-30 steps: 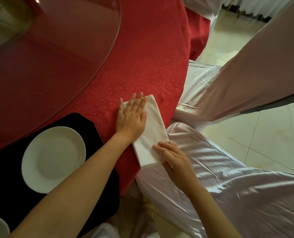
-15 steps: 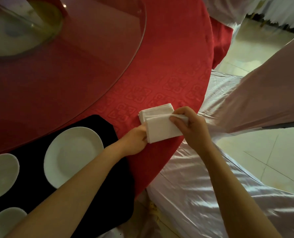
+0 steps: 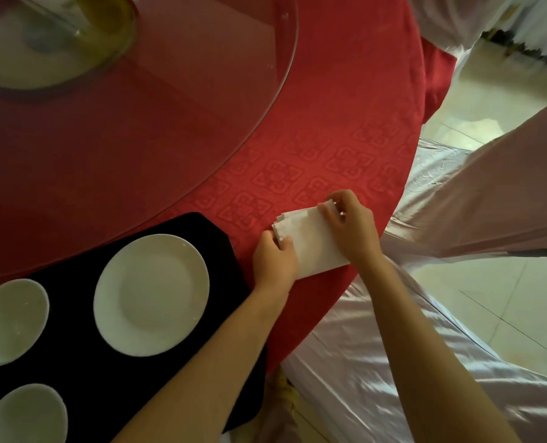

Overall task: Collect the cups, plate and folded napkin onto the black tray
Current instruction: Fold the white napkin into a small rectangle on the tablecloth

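Head view looks down on a round surface point(image 3: 329, 123) under a red patterned cloth, with a glass turntable point(image 3: 138, 107) over its middle. Near the front edge lies the napkin point(image 3: 310, 243), white and folded into a thick rectangle, resting on the cloth just right of the tray point(image 3: 214, 228). Both hands grip it. The left hand point(image 3: 275, 260) pinches its near-left corner, thumb on top and fingers tucked under the layers. The right hand point(image 3: 350, 225) is closed on its far-right end, fingertips pressed onto the upper fold.

The black tray sits at the front left, its corner near the left hand but not touching the napkin. On it a white plate point(image 3: 150, 295) lies flat, and left of that are two smaller white round dishes, one point(image 3: 10, 321) beside the plate and one point(image 3: 26, 414) nearer the camera; whether they are cups cannot be told from above.

Chairs in pale satin covers point(image 3: 457, 212) stand right of the surface.
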Demonstrator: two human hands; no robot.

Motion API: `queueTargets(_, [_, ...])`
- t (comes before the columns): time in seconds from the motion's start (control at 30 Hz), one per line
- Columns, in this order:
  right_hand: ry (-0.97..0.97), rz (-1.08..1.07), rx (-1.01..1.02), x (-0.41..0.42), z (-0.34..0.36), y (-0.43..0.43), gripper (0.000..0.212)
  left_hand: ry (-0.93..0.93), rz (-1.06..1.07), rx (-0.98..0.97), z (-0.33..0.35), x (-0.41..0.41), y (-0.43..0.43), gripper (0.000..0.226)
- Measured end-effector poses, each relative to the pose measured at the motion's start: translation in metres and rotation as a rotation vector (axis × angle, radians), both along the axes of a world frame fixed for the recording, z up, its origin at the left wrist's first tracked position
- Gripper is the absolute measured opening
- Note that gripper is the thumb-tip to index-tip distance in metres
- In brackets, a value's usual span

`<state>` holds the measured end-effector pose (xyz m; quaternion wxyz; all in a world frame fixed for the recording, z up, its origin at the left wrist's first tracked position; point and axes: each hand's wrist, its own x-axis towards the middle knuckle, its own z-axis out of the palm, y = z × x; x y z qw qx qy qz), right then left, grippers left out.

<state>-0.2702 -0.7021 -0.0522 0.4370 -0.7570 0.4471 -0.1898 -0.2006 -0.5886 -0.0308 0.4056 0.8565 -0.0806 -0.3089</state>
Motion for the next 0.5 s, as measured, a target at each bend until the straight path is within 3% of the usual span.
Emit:
queueTargets(0.27, [0.089, -0.361, -0.309, 0.009, -0.010, 0.022, 0.017, -0.366, -0.076, 0.121, -0.007, -0.012, -0.020, 0.024])
queueTargets(0.5, [0.258, -0.395, -0.408, 0.013, -0.019, 0.019, 0.019, -0.532, -0.166, 0.195, -0.019, -0.011, -0.026, 0.026])
